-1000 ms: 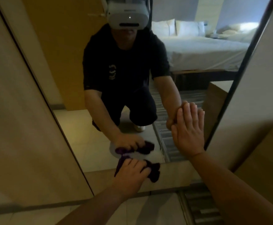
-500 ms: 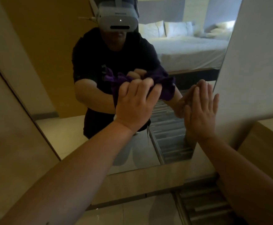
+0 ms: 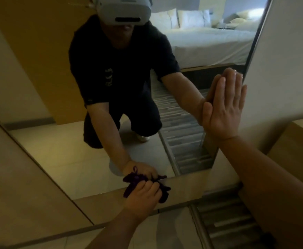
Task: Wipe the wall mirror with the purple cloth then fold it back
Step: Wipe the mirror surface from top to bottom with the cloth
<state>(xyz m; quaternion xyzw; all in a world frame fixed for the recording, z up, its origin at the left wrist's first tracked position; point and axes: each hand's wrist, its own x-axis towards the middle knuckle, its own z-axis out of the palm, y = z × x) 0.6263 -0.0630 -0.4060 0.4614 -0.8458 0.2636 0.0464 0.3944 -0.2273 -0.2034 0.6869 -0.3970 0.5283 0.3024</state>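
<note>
We are at the wiping step, low on the wall mirror [image 3: 86,155], which fills the middle of the frame. Our left hand [image 3: 143,196], in the lower centre of the frame, has its fingers curled tight around the bunched purple cloth [image 3: 163,194] and presses it where the bottom edge of the glass meets the wooden base panel [image 3: 183,191]. Our right hand [image 3: 222,110], at the right of the frame, lies flat with the fingers straight and close together, palm against the glass beside the mirror's right edge, holding nothing.

We judge the cloth to be light, soft and limp; it crumples into a wad rather than keeping any shape, and dark lobes of it spill out on either side of our fingers. For wiping, a grip over the middle of the wad with the palm pushing it flat should serve. For folding later, we would take it by two corners and let it hang open. The mirror is hard, smooth and breakable, so pressure ought to stay even, and the bracing palm may well leave a print to wipe.

By count: one cloth, one mirror, two hands. The second cloth, the crouching figure and the bed in the upper right are only reflections.
</note>
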